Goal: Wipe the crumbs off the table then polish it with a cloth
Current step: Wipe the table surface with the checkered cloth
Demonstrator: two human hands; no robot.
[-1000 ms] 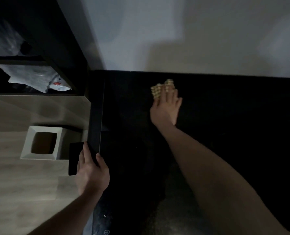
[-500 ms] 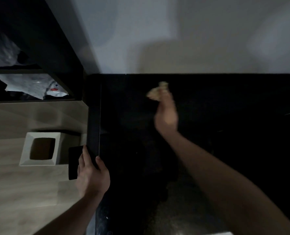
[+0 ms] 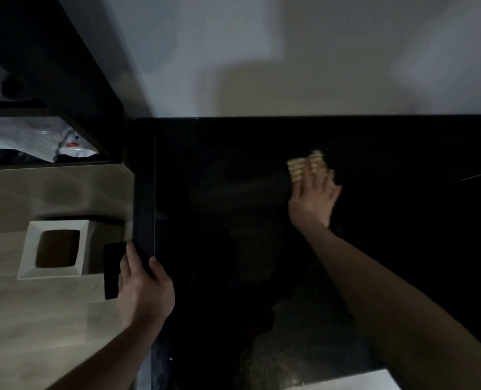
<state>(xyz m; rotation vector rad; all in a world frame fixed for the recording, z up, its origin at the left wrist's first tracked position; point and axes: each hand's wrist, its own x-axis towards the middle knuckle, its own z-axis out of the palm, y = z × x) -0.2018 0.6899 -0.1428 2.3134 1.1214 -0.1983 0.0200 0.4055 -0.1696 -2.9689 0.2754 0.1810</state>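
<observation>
The table [image 3: 233,170] is black and glossy and fills the middle and right of the view, up to a pale wall. My right hand [image 3: 313,198] lies flat on it near the far side, fingers pressing down a small yellow waffle-textured cloth [image 3: 304,164] that sticks out past the fingertips. My left hand [image 3: 143,288] grips the table's left edge, thumb on top, with a thin dark flat object [image 3: 111,268] under the fingers. The room is dim; I cannot make out any crumbs on the dark surface.
Left of the table, on a pale wood floor, stands a white square bin [image 3: 53,249] with an open brown inside. A dark shelf unit [image 3: 50,114] at the upper left holds crumpled white plastic bags [image 3: 36,139]. A white item [image 3: 354,380] shows at the table's near edge.
My right hand has slid the cloth to the right along the far part of the table and now lies flat on it again. My left hand stayed on the edge.
</observation>
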